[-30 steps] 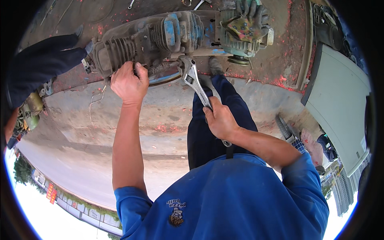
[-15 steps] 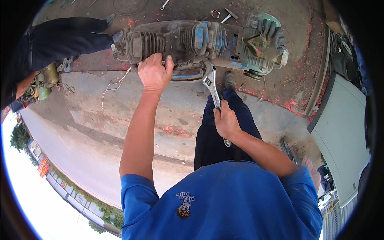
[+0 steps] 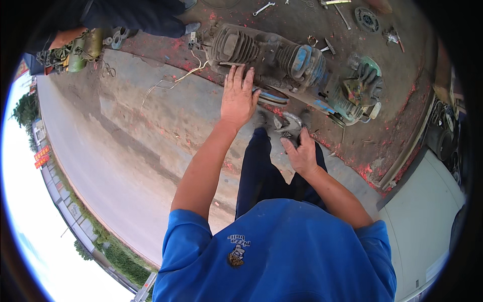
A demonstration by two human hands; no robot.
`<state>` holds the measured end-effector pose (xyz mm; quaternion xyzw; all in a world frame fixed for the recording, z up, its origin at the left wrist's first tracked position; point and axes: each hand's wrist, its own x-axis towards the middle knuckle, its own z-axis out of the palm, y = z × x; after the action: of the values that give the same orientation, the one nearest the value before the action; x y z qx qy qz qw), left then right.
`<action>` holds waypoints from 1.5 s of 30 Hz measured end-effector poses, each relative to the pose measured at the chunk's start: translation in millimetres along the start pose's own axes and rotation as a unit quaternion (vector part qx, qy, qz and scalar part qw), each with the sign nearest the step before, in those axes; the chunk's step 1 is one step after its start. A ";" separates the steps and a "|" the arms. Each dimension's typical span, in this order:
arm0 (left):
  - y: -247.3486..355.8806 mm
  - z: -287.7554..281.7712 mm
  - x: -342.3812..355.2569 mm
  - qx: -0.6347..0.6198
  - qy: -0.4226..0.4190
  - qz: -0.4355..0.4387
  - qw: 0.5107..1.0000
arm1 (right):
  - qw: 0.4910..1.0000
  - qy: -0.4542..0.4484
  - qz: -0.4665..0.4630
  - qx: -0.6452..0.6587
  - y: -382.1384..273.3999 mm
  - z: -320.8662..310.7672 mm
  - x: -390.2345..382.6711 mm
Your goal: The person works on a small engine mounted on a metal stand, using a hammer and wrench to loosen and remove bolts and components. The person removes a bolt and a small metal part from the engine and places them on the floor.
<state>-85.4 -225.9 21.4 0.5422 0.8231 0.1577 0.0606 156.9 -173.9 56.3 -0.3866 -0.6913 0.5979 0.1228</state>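
Observation:
A dirty two-cylinder air compressor (image 3: 274,45) with finned heads and worn blue paint lies ahead of me. My left hand (image 3: 238,102) rests on its near side, below the left finned cylinder (image 3: 234,48). The fingers stretch out toward the machine, with the thumb apart. Closer to my body, my right hand (image 3: 303,155) grips a silver adjustable wrench (image 3: 288,126). The wrench's jaws point away from me, clear of the compressor, and its handle is mostly hidden. Dark gloves (image 3: 366,83) lie on the green motor (image 3: 349,108) at the machine's right end.
A spanner (image 3: 263,8), a hammer (image 3: 328,47) and a round metal plate (image 3: 366,19) lie on the stained floor beyond. Loose wires (image 3: 176,80) trail from the compressor's left end. Another person's dark-trousered leg (image 3: 136,17) is at upper left. A pale panel (image 3: 420,206) stands at right.
My right hand has drawn the wrench back from the compressor's near side, and the wrench has turned. My left hand stays at the machine, its fingers straighter. The whole view has shifted and tilted.

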 end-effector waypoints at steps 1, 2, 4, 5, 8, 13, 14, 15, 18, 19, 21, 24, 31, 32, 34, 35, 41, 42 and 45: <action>-1.2 -7.2 -7.3 -0.009 0.001 0.006 1.000 | 1.000 0.004 0.004 0.026 -2.0 11.0 1.9; -6.2 -11.3 -13.3 -0.023 0.012 0.020 0.999 | 0.999 0.011 0.013 0.049 1.2 22.8 3.1; -25.8 -13.8 -36.7 -0.092 -0.020 -0.018 0.995 | 0.996 0.023 0.011 0.088 -8.0 48.4 10.2; -36.8 -10.9 -52.8 -0.127 -0.040 -0.038 0.990 | 0.998 0.032 -0.015 0.058 -12.0 65.0 15.6; -79.8 23.4 -109.2 -0.251 -0.051 -0.186 0.949 | 0.996 0.063 -0.060 -0.037 -22.0 125.3 42.6; -153.2 44.3 -169.8 -0.324 -0.213 -0.237 0.891 | 0.982 0.160 0.055 -0.084 -13.9 252.4 89.8; -167.5 40.0 -172.0 -0.331 -0.235 -0.227 0.885 | 0.975 0.188 0.081 -0.083 -15.1 266.2 103.1; -181.3 37.3 -173.0 -0.338 -0.258 -0.217 0.879 | 0.968 0.209 0.099 -0.099 -15.4 275.6 113.4; -221.2 24.2 -164.6 -0.349 -0.296 -0.236 0.857 | 0.940 0.281 0.111 -0.157 -25.6 297.6 132.1; -233.4 22.0 -161.7 -0.345 -0.313 -0.239 0.852 | 0.935 0.271 0.139 -0.182 -32.1 300.2 134.1; -255.1 38.4 -171.0 -0.432 -0.324 -0.268 0.798 | 0.926 0.238 0.184 -0.228 -52.4 304.7 137.6; -228.0 13.7 -146.1 -0.551 -0.400 -0.344 0.646 | 0.901 0.211 0.218 -0.311 -57.2 300.0 139.5; -177.8 2.9 -162.0 -0.715 -0.413 -0.432 0.363 | 0.881 0.176 0.254 -0.359 -69.7 307.8 151.5; -174.2 -1.8 -163.7 -0.723 -0.395 -0.453 0.340 | 0.879 0.180 0.262 -0.354 -70.6 309.8 152.3; -161.4 -31.8 -147.7 -0.728 -0.359 -0.499 0.303 | 0.876 0.188 0.275 -0.349 -69.0 310.0 152.9; -162.8 -29.6 -150.8 -0.737 -0.348 -0.493 0.305 | 0.876 0.189 0.273 -0.349 -70.9 312.2 153.3; -171.0 -57.9 -141.3 -0.680 -0.383 -0.464 0.418 | 0.887 0.175 0.294 -0.311 -85.3 310.0 159.6; -171.3 -58.9 -139.6 -0.694 -0.360 -0.467 0.414 | 0.890 0.173 0.295 -0.301 -88.3 309.5 162.3; -175.2 -53.7 -141.6 -0.711 -0.333 -0.480 0.392 | 0.894 0.199 0.305 -0.262 -81.6 312.8 161.7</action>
<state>-195.7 -428.9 5.0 -0.1732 0.4503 0.4371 0.7591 -180.9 -291.4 4.5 -0.7071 -0.6326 0.3138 -0.0365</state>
